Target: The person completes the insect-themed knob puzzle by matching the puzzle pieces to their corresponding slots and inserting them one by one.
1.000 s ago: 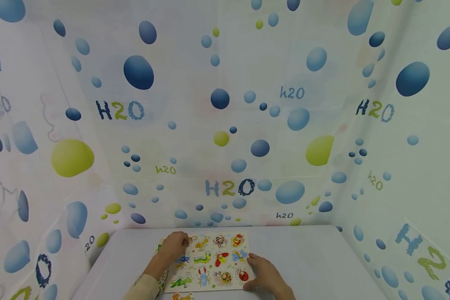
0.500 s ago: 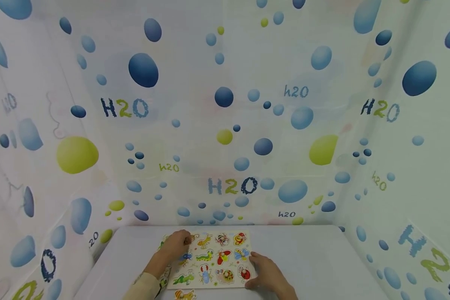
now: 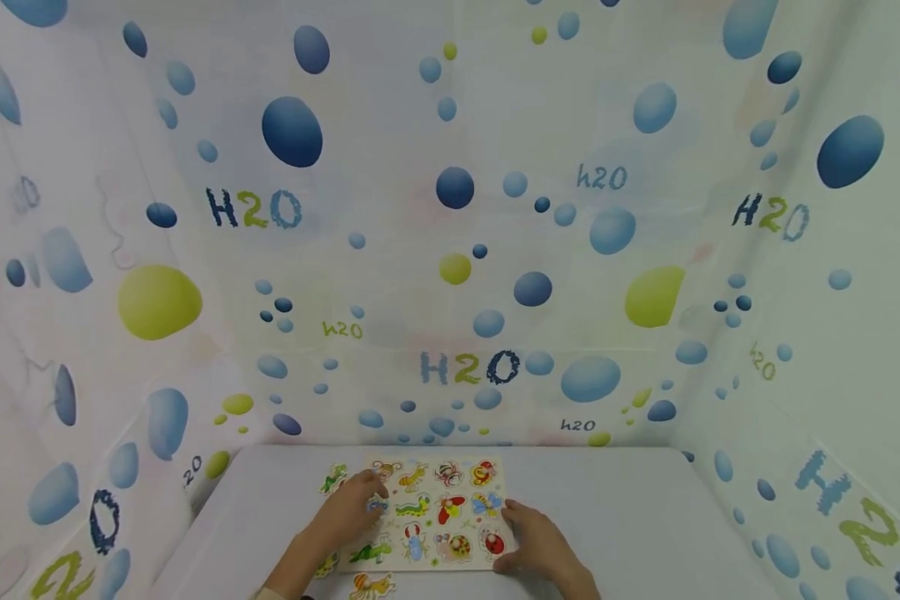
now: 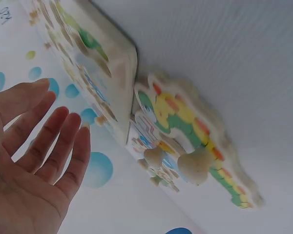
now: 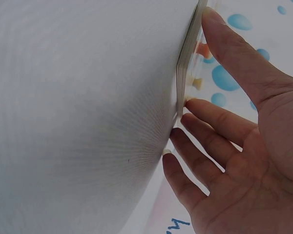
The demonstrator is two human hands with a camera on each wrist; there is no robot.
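A pegged insect puzzle board (image 3: 437,565) lies on the white table, with colourful insect pieces across it. My left hand (image 3: 348,508) hovers over its left side, fingers loosely spread with nothing between them, and covers part of the left column. In the left wrist view the palm and fingers (image 4: 75,151) are bare, apart from the board. My right hand (image 3: 542,543) rests at the board's right edge, thumb near the front corner. The right wrist view shows fairly straight fingers (image 5: 210,122) touching the board's side (image 5: 183,73).
Left of the board lie loose pieces: a green one (image 3: 333,478) and another partly under the left forearm (image 3: 327,567). A yellow-orange insect piece (image 3: 372,586) lies in front. A long green-and-yellow piece (image 4: 185,126) with a wooden knob shows beside the board. Patterned curtains surround the table.
My left hand has drawn back from the board's upper left corner and its fingers have loosened, uncovering the piece there. The right hand stays at the right edge. The head view has shifted slightly.
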